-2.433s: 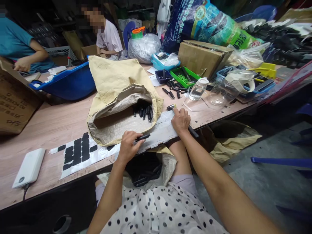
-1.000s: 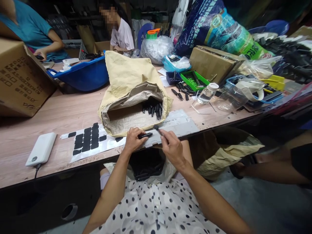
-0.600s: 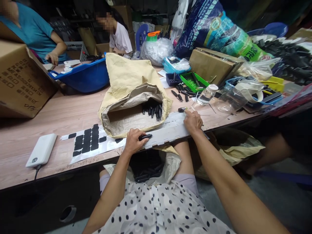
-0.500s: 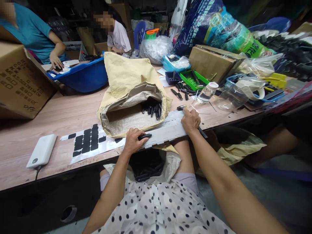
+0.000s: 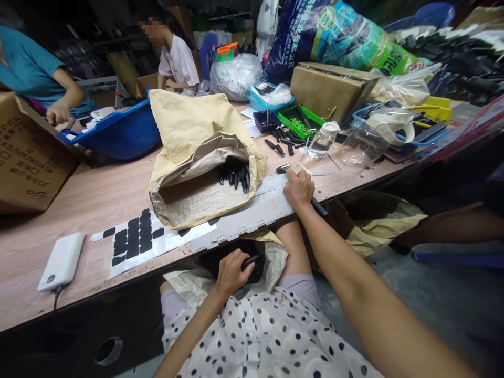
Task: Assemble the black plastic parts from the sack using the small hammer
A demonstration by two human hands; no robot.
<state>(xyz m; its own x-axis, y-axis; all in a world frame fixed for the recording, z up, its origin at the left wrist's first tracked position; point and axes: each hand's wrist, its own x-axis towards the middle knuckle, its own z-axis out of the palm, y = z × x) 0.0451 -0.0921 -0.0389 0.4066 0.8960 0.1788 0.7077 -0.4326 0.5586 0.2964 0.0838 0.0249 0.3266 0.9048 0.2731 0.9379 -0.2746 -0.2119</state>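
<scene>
Head view: a black piece [image 5: 252,260] juts rightward from the left hand [image 5: 233,271].

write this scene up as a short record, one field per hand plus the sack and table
left hand: holds a black piece at the lap sack
right hand: grips a hammer-like tool at one end of the grey board
table sack: mouth open, black parts inside
table: also bears a white device, clear bottle, green tray
</scene>
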